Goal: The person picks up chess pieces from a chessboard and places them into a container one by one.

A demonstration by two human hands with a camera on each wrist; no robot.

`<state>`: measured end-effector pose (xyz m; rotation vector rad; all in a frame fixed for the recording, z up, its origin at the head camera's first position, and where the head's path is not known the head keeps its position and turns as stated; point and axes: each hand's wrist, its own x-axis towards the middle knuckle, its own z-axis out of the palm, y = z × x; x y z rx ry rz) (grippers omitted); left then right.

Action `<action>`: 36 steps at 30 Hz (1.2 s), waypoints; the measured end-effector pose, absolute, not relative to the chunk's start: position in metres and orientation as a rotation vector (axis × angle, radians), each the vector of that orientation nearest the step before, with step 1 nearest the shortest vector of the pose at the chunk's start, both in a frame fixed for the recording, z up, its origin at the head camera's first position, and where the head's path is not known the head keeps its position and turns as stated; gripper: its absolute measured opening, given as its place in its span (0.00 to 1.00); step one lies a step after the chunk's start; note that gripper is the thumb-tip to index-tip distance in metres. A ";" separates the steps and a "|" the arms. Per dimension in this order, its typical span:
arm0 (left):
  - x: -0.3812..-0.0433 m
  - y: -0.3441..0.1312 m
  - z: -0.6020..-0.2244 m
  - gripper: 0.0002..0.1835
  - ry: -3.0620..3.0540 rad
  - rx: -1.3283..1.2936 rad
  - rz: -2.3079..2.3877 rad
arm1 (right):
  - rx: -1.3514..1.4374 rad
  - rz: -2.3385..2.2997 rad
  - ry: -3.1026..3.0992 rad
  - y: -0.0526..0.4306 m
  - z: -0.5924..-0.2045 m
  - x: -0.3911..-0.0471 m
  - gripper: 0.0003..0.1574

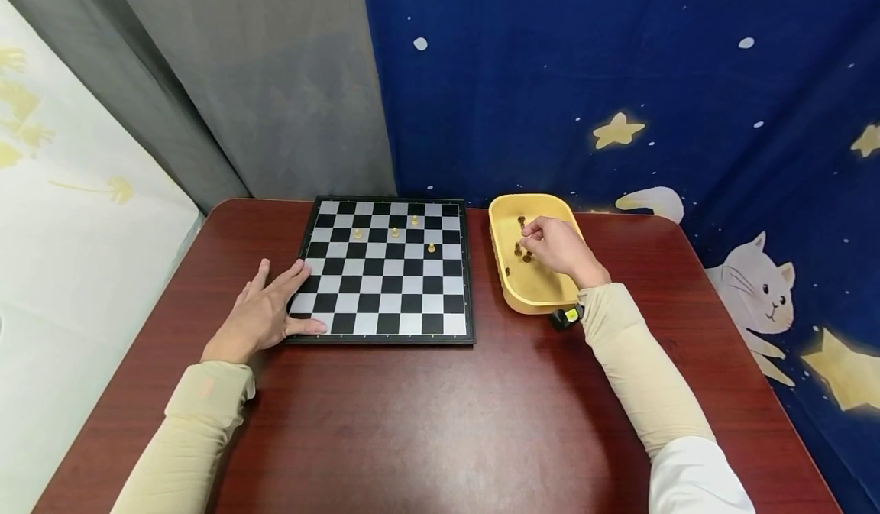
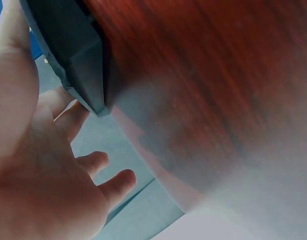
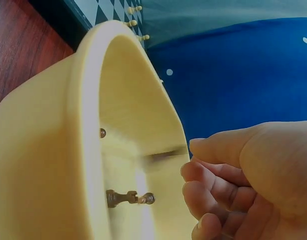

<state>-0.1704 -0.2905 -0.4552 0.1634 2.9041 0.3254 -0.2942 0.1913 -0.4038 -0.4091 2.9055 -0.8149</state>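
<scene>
While the left hand [image 1: 257, 311] lies spread at the board's [image 1: 382, 300] corner, probably steadying it, the right hand [image 1: 560, 250] curls by a dark piece [image 1: 521, 221] in the tray [image 1: 538, 304], presumably kept within reach; whether it grips, I cannot tell. Pale pieces [image 1: 395, 232] stand farther back.

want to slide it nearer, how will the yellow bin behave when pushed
The bin looks like molded plastic, so it's probably light and fairly stiff. Its broad footprint suggests it should slide rather than tip. The dark pieces loose inside may roll.
</scene>
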 end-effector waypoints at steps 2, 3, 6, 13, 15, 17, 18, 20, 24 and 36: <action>-0.170 -0.290 -0.455 0.67 2.894 0.155 0.332 | -0.409 -0.816 2.896 0.193 -0.405 -0.295 0.17; -0.170 -0.290 -0.454 0.67 2.891 0.152 0.334 | -0.410 -0.809 2.899 0.193 -0.405 -0.295 0.17; -0.170 -0.290 -0.454 0.67 2.897 0.158 0.333 | -0.418 -0.811 2.903 0.193 -0.406 -0.295 0.17; -0.170 -0.291 -0.453 0.67 2.907 0.154 0.333 | -0.448 -0.801 2.946 0.188 -0.406 -0.293 0.16; -0.170 -0.291 -0.453 0.67 2.906 0.150 0.333 | -0.464 -0.799 2.951 0.185 -0.404 -0.292 0.15; -0.171 -0.291 -0.453 0.67 2.907 0.148 0.335 | -0.478 -0.811 2.942 0.182 -0.403 -0.291 0.15; -0.171 -0.291 -0.454 0.67 2.907 0.148 0.335 | -0.487 -0.814 2.937 0.179 -0.402 -0.290 0.15; -0.171 -0.291 -0.454 0.67 2.910 0.156 0.336 | -0.499 -0.824 2.920 0.174 -0.400 -0.289 0.15; -0.172 -0.290 -0.454 0.67 2.903 0.165 0.338 | -0.514 -0.821 2.903 0.164 -0.398 -0.287 0.15; -0.171 -0.290 -0.456 0.67 2.910 0.166 0.320 | -0.560 -0.899 2.859 0.131 -0.398 -0.283 0.13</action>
